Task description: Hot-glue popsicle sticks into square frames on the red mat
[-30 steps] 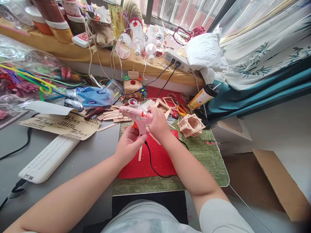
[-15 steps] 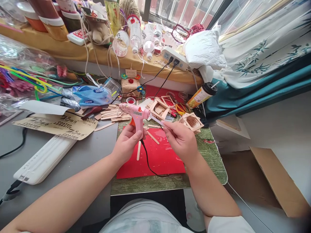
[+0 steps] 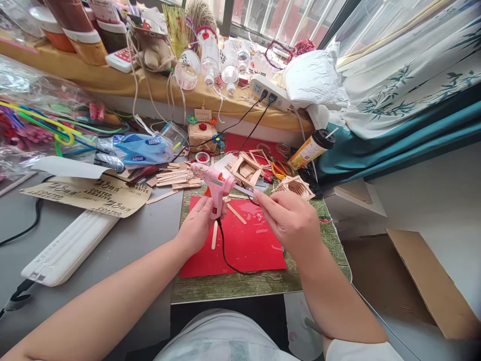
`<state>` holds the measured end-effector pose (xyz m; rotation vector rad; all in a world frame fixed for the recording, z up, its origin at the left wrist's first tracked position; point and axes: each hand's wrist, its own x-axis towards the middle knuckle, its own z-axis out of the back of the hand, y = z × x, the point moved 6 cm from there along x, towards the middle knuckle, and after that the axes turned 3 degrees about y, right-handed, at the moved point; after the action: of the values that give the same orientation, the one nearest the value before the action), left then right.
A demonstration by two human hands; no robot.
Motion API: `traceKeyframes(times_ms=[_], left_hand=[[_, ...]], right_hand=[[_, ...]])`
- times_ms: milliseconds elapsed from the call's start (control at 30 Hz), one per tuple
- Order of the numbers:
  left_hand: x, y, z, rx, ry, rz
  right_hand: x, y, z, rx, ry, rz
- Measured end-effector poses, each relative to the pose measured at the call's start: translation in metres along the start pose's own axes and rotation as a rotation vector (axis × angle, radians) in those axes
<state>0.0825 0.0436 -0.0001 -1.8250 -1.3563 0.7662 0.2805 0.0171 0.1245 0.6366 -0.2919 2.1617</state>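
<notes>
My left hand (image 3: 199, 223) is closed around the handle of a pink hot glue gun (image 3: 216, 184), its nozzle pointing up and left. A pale glue stick (image 3: 243, 189) sticks out of the gun's back end. At the outer end of that stick is my right hand (image 3: 295, 216), index fingertip against it and the other fingers curled in; the thumb's grip is partly hidden. A black cord (image 3: 224, 248) hangs from the handle. Under both hands lies a red sheet (image 3: 250, 245) with loose craft sticks (image 3: 214, 235) on it.
Behind the gun lie a pile of craft sticks (image 3: 175, 178) and stick-built frames (image 3: 246, 170). A drink cup (image 3: 311, 149) stands at the right. Sandpaper (image 3: 90, 194) lies left. Above, bottles (image 3: 209, 62) and a power strip (image 3: 272, 95) with plugged cords occupy the ledge.
The glue gun has tilted and shifted slightly right. My right hand has turned from pinching the glue stick to having its index fingertip at the stick's end.
</notes>
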Motion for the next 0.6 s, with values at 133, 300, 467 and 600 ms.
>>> traceKeyframes(times_ms=[133,300,467,600], left_hand=[[0.001,0.004,0.003,0.066,-0.031,-0.01],[0.002,0.002,0.006,0.152,0.006,-0.063],[-0.001,0.0,0.007,0.331,0.061,-0.033],[-0.002,0.003,0.005,0.353,0.086,-0.001]], right_hand=[[0.001,-0.001,0.001,0.059,0.046,-0.018],[0.005,-0.02,-0.01,0.565,0.206,-0.351],[-0.003,-0.029,-0.024,0.862,0.456,-0.566],[0.002,-0.023,-0.014,0.647,0.339,-0.431]])
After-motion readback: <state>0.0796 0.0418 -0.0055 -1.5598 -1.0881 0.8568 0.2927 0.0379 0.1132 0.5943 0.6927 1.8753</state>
